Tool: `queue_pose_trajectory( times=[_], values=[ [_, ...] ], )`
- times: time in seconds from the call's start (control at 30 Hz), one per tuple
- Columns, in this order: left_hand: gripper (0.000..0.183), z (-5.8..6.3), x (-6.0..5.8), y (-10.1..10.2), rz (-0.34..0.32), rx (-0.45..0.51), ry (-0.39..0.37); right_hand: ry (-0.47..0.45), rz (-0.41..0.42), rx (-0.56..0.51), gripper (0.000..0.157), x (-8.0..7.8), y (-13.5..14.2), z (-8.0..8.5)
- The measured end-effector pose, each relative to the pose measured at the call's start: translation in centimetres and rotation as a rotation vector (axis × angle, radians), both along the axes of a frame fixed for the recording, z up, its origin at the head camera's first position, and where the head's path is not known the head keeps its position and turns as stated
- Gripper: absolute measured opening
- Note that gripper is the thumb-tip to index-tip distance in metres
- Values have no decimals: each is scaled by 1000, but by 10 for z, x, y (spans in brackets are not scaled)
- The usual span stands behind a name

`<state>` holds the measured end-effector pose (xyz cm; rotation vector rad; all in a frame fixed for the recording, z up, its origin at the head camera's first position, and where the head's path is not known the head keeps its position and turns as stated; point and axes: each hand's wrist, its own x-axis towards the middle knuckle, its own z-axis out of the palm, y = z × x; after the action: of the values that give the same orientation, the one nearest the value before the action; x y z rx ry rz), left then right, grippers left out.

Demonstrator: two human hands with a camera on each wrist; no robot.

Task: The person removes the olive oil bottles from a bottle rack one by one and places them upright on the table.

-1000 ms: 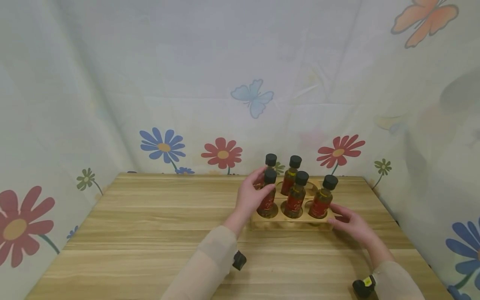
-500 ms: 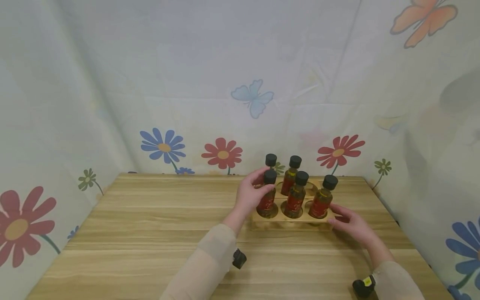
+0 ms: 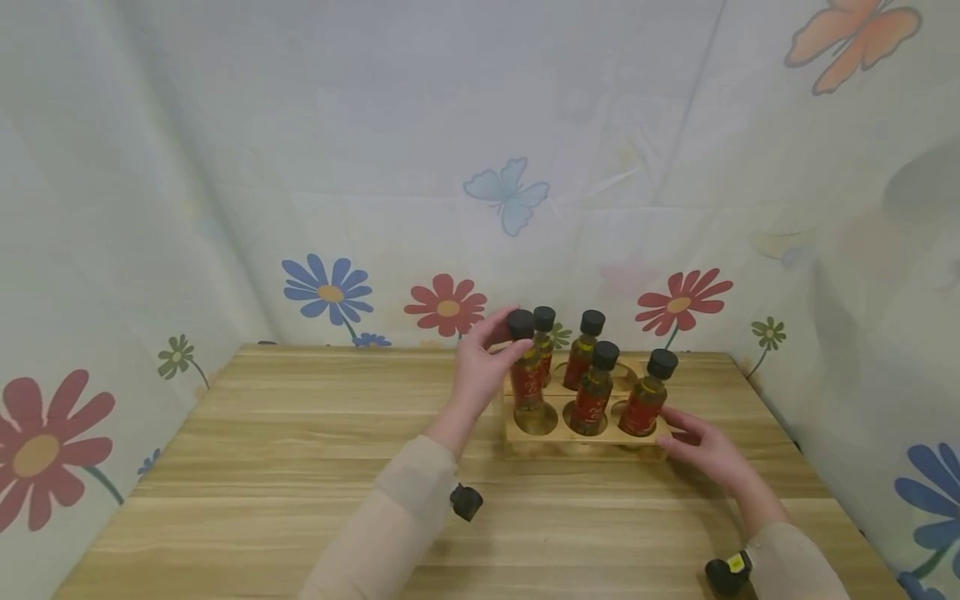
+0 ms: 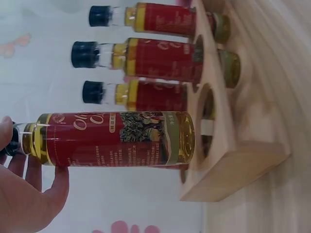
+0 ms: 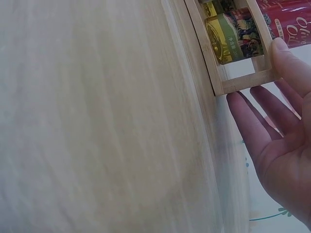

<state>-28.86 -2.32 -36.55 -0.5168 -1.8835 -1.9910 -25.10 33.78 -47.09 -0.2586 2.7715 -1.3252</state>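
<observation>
My left hand (image 3: pixel 480 367) grips an olive oil bottle (image 3: pixel 527 383) near its black cap, fingers and thumb round the neck. The bottle has a red label and golden oil. In the left wrist view its base is out of the round hole at the near end of the wooden bottle rack (image 4: pixel 233 167). At the rack's right end, my right hand (image 3: pixel 708 452) holds on, thumb (image 5: pixel 291 63) at the upper board and fingertips against the end piece. Two more bottles stand in the front row, the middle one (image 3: pixel 592 404) and the right one (image 3: pixel 642 408).
Two olive oil bottles stand in the rack's back row, one at left (image 3: pixel 546 367) and one in the middle (image 3: pixel 579 364). The rack sits on a wood-grain table (image 3: pixel 300 433), near its back edge. A flowered curtain (image 3: pixel 375 167) hangs behind and at both sides.
My left hand has moved up and to the left, lifting the front left bottle out of its hole. My right hand and the rack have stayed in place.
</observation>
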Motion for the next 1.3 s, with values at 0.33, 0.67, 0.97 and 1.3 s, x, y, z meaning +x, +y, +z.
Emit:
queue_pose_trajectory(
  times=[0.33,0.67,0.97,1.3],
  values=[
    [47,18,-3,-27,48,-24,48,-16,-8,-4,71,1,-2,1],
    [48,0,-11,-52,126,-96,-6,0,-11,-3,70,2,-3,2],
    [45,-19,-18,-85,155,-117,-110,-2,-15,-2,69,3,-4,1],
    [46,-34,-22,-116,162,-104,-147,-27,-25,-11,73,1,-3,-1]
  ],
)
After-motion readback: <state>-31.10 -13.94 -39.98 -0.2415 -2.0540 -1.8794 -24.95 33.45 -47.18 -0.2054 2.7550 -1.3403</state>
